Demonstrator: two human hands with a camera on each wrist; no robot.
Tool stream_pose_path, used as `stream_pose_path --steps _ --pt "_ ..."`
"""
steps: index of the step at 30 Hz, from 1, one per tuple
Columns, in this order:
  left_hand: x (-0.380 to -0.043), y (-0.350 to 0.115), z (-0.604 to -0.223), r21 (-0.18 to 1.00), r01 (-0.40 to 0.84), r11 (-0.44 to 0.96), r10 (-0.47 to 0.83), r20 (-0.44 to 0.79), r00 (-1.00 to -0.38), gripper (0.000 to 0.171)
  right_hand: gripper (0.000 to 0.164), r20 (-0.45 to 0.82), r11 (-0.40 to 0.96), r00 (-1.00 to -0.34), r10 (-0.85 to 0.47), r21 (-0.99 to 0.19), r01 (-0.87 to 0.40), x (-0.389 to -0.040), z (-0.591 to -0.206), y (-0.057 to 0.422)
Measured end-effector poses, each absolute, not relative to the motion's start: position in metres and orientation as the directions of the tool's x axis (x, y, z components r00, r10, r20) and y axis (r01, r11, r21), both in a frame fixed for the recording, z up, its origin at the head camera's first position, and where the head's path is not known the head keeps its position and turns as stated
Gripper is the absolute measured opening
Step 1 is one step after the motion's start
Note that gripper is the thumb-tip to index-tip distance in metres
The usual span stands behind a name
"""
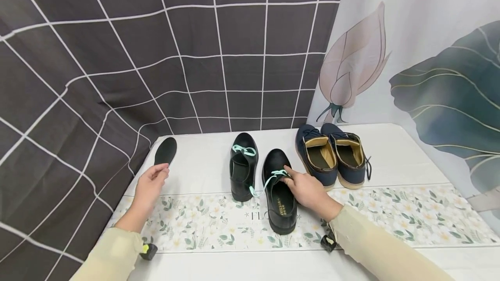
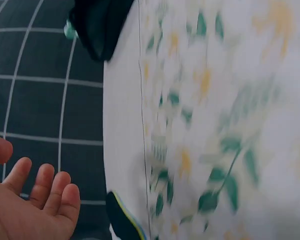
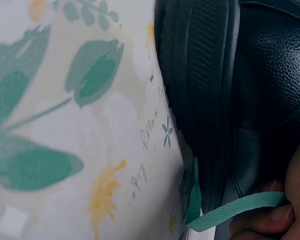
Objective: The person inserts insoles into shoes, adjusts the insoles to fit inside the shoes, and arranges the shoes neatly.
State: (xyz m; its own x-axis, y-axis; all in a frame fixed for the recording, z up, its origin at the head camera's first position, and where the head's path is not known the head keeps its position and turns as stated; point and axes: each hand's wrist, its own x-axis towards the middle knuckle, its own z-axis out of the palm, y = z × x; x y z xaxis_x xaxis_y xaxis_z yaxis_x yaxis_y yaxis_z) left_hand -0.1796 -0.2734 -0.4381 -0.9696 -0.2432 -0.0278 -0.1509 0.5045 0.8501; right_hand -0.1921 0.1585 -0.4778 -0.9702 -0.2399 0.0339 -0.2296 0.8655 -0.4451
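Note:
At the far left of the head view, my left hand (image 1: 150,184) is by the lower end of a black insole (image 1: 166,150). The left wrist view shows this hand (image 2: 37,200) palm up with loosely bent fingers, apart from the insole (image 2: 122,217), which has a coloured edge. My right hand (image 1: 308,187) grips the side of a black leather shoe (image 1: 283,220) at its opening, by the mint-green lace (image 1: 279,172). In the right wrist view, the lace (image 3: 235,210) runs past the curled fingers, beside the shoe's dark sole (image 3: 200,75). Gold lettering marks the inside.
The matching black shoe (image 1: 243,164), its mint-green lace in a bow, stands just left. Two navy shoes (image 1: 351,159) with tan lining stand at the right. Under everything lies a white cloth with a floral band (image 1: 195,224). A dark grid curtain (image 1: 242,73) hangs behind.

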Motion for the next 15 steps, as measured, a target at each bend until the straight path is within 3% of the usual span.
stream_pose_path --steps 7,15 --pt "-0.201 -0.285 -0.44 0.769 -0.192 0.609 -0.285 -0.014 -0.958 0.045 0.052 0.019 0.868 -0.972 -0.235 -0.446 -0.219 -0.191 -0.476 0.161" --pt "-0.217 -0.301 -0.452 0.567 -0.253 0.784 -0.234 -0.109 -0.966 0.056 0.053 0.012 0.866 -0.97 -0.241 -0.448 -0.221 -0.193 -0.475 0.158"
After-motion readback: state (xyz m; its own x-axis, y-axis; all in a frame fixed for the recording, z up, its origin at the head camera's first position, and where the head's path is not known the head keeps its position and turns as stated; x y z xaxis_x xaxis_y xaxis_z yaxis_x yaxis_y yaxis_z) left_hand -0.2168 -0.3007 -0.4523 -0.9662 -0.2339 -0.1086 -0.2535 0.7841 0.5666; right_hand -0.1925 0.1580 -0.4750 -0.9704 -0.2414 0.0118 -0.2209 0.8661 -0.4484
